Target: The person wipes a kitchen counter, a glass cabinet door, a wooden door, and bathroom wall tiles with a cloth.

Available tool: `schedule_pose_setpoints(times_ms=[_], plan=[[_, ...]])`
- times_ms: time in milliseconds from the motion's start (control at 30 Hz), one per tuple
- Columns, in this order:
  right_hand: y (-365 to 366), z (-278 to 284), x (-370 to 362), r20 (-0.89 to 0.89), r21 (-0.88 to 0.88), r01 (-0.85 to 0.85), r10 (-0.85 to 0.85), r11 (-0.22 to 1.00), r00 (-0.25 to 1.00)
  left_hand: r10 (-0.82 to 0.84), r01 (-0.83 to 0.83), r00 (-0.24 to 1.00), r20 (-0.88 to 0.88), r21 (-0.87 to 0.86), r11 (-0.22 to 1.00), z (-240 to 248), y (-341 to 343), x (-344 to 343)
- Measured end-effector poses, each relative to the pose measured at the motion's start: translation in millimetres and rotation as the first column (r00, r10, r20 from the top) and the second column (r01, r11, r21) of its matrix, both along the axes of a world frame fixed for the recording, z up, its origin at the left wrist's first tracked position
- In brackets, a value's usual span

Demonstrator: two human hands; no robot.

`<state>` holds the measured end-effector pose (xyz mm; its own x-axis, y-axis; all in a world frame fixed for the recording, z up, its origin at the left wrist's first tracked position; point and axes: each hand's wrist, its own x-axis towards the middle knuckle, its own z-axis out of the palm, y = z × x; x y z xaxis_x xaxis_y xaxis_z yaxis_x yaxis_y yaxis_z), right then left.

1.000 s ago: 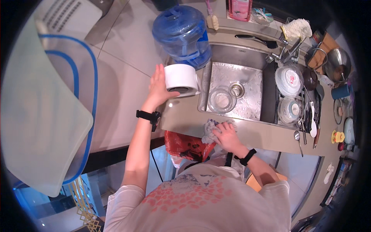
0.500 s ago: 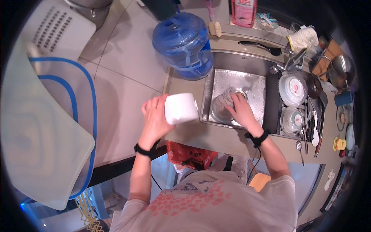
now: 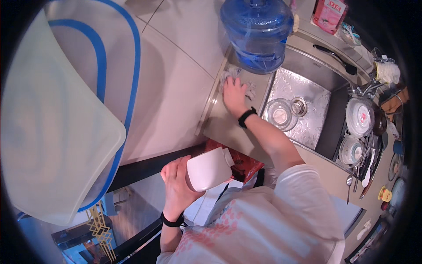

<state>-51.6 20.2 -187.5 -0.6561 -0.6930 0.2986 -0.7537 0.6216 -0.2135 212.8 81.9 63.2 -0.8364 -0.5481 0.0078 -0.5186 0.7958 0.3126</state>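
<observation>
My left hand (image 3: 178, 181) is wrapped round a white jar (image 3: 207, 169) with a short, narrower neck. The jar lies tilted on its side in the air, off the counter edge in front of my body. Over on the counter strip left of the sink, my right hand (image 3: 236, 94) presses a crumpled greyish cloth (image 3: 250, 91) against the surface. Its fingers are bent over the cloth, and the cloth shows on both sides of them. Inside the metal sink (image 3: 314, 94), a clear glass bowl (image 3: 278, 115) sits by the drain.
A large blue water jug (image 3: 259, 37) stands just beyond my right hand. Right of the sink, a rack holds bowls (image 3: 360, 116) and utensils. A black spatula (image 3: 336, 59) lies behind the sink. A red bag (image 3: 246, 165) hangs below the counter; a pale translucent board (image 3: 57, 132) fills the left.
My right hand has lifted the cloth out of the sink and onto the counter at its left. My left hand has brought the jar nearer my body. The view has shifted.
</observation>
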Motion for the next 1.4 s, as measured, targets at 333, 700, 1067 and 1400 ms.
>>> schedule_pose_setpoints(times_ms=[333, 700, 1067, 1400], plan=[[91.2, -0.7, 72.6, 0.039, -0.048, -0.577, 0.579, 0.815, 0.814, 0.002, -0.002, 1.000, 0.009, 0.006, 1.000, 1.0, 0.9, 21.5], [78.3, 11.5, 97.4, 0.063, 0.079, -0.453, 0.449, 0.888, 0.891, -0.009, 0.008, 0.999, 0.032, 0.052, 0.999, 6.6, 12.9, 29.7], [65.7, 5.7, -48.5, 0.085, -0.084, -0.131, 0.138, 0.988, 0.987, -0.058, 0.058, 0.998, 0.033, 0.004, 0.998, 14.8, 20.1, 31.6], [87.0, -5.4, 99.8, 0.055, -0.200, -0.581, 0.601, 0.789, 0.797, -0.080, 0.080, 0.996, 0.046, 0.013, 0.997, 11.2, 29.3, 33.2]])
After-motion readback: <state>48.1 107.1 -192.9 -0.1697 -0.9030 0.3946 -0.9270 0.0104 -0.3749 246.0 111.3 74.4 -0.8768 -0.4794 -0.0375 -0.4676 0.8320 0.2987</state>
